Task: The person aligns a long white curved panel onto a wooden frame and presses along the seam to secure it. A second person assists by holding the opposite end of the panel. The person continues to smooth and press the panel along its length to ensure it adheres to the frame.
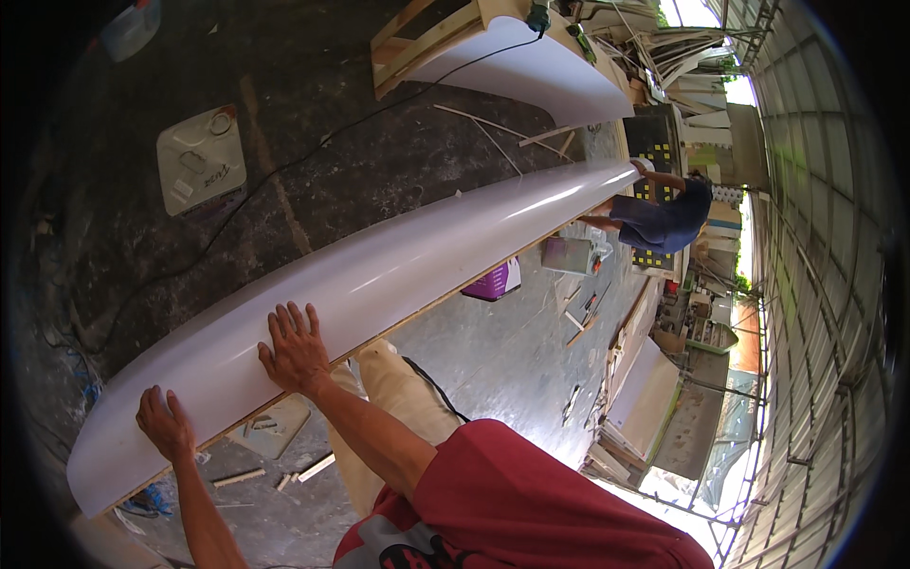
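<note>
A long, glossy white curved panel (379,254) with a thin wooden lower edge stretches from the lower left to the upper right in front of me. My left hand (168,424) rests on its surface near the close end, thumb apart from the partly hidden fingers. Farther along, my right hand (296,351) lies flat on the same panel with its fingers spread. Neither hand grips anything. At the far end another person (664,213) in dark clothes bends over and touches the panel's tip.
A second white curved piece on a wooden frame (417,57) stands at the top. A dark cable (284,169) crosses the floor past a whitish square container (201,161). Beneath the panel are a purple box (493,283), a clear bin (567,254) and wood offcuts (239,477).
</note>
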### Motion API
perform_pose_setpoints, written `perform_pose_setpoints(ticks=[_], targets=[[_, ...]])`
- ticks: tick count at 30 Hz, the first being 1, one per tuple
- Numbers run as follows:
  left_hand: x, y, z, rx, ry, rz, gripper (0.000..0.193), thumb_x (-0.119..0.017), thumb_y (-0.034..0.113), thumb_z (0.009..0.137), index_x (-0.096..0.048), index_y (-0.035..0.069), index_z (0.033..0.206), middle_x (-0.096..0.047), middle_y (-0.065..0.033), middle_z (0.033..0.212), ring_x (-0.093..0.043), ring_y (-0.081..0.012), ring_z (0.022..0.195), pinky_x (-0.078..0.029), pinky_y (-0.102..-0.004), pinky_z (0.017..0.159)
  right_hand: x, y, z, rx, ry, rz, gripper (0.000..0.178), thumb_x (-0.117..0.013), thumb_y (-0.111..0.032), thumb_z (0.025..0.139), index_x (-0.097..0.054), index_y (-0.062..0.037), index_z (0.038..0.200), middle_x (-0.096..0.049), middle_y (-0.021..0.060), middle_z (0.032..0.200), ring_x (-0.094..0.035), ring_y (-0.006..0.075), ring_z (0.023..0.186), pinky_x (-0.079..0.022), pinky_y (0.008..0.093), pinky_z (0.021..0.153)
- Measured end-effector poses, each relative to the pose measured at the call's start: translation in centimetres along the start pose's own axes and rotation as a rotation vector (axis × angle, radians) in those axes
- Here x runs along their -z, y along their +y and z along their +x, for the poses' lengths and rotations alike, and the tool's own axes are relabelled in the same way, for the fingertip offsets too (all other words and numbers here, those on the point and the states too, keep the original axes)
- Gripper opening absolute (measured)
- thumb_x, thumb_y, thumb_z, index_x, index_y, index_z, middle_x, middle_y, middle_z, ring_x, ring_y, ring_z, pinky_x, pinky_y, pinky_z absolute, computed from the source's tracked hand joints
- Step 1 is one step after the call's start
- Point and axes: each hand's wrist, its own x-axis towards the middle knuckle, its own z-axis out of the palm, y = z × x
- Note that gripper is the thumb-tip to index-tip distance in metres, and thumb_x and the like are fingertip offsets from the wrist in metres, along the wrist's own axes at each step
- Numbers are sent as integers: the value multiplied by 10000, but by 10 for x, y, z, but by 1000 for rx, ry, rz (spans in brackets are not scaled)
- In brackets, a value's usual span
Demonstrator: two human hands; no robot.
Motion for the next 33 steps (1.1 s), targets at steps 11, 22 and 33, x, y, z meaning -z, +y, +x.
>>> perform_pose_setpoints(ticks=[11,22,33], targets=[[1,3,-2,-11,10,-7,415,-516,319,1064,-639,-1,1298,-611,-179,1369,-542,-364,1278,-372,-493,1142,1,1,-3,0,15,-4,652,-422,-422,1034,-481,59,1471,-444,244,1573,-301,397,1536,-92,583,1290],[3,3,-1,3,17,6,409,-521,318,1063,-643,2,1292,-616,-171,1363,-548,-360,1275,-382,-490,1137,4,-1,0,0,7,18,652,-416,-415,1036,-469,61,1479,-438,244,1576,-296,398,1538,-85,584,1291],[2,2,-1,-5,22,-6,406,-526,319,1062,-650,4,1286,-621,-178,1360,-557,-366,1260,-387,-492,1127,4,-1,-1,1,10,19,654,-413,-411,1037,-473,69,1478,-447,253,1571,-308,406,1533,-87,584,1291]])
